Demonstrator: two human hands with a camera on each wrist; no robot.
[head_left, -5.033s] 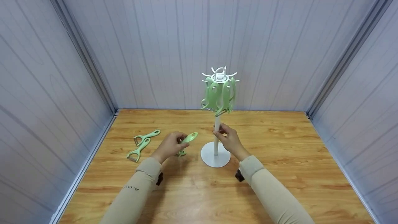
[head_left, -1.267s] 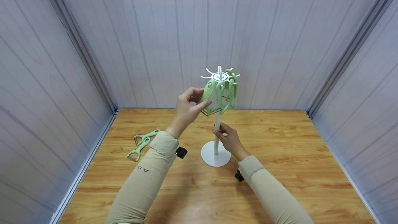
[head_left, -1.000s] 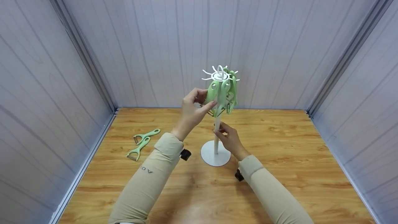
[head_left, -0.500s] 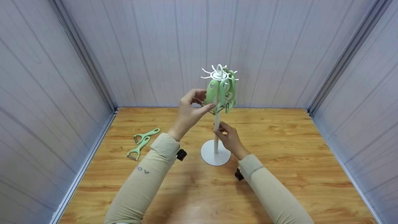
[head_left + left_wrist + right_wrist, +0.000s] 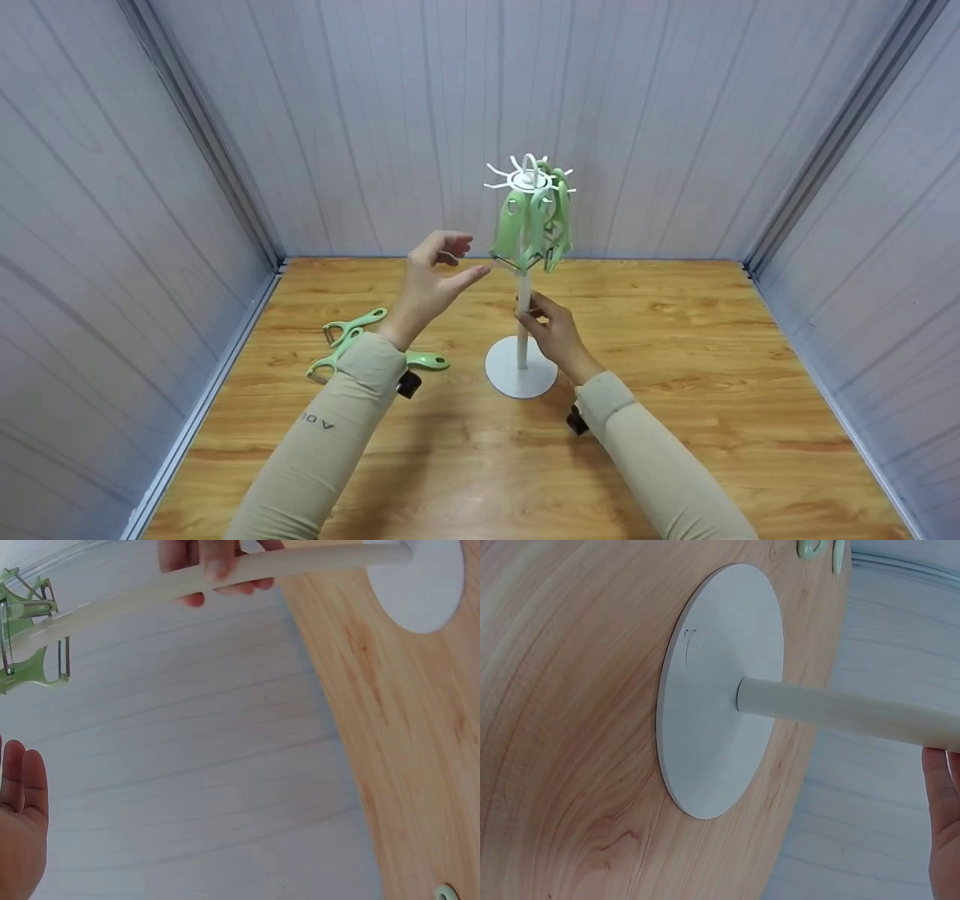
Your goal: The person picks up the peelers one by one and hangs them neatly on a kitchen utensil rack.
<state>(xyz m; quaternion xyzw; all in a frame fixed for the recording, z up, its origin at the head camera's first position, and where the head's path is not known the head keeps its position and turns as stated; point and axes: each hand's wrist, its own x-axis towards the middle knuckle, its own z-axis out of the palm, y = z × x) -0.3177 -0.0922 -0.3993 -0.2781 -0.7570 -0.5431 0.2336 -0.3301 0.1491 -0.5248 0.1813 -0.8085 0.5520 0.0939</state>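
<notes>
A white stand (image 5: 523, 352) with a round base and a ring of hooks (image 5: 529, 180) on top stands upright on the table. Several green peelers (image 5: 510, 225) hang from its hooks, handles up and blades down. My right hand (image 5: 556, 335) grips the stand's pole; the left wrist view shows those fingers wrapped on the pole (image 5: 300, 562). To the left of the hanging peelers is my left hand (image 5: 436, 283), apart from them, thumb and fingers spread with nothing between. In the right wrist view the pole rises from the white base (image 5: 720, 705).
Three more green peelers lie on the wooden table (image 5: 675, 420) at the left: a far peeler (image 5: 356, 322), a near peeler (image 5: 330, 363), and one (image 5: 427, 361) partly hidden behind my left sleeve. Pale panel walls (image 5: 375, 127) close in the back and sides.
My left hand carried a peeler up from the table to the stand, let go of it on a hook and drew back left. The hook ring turned; my right hand stayed on the pole.
</notes>
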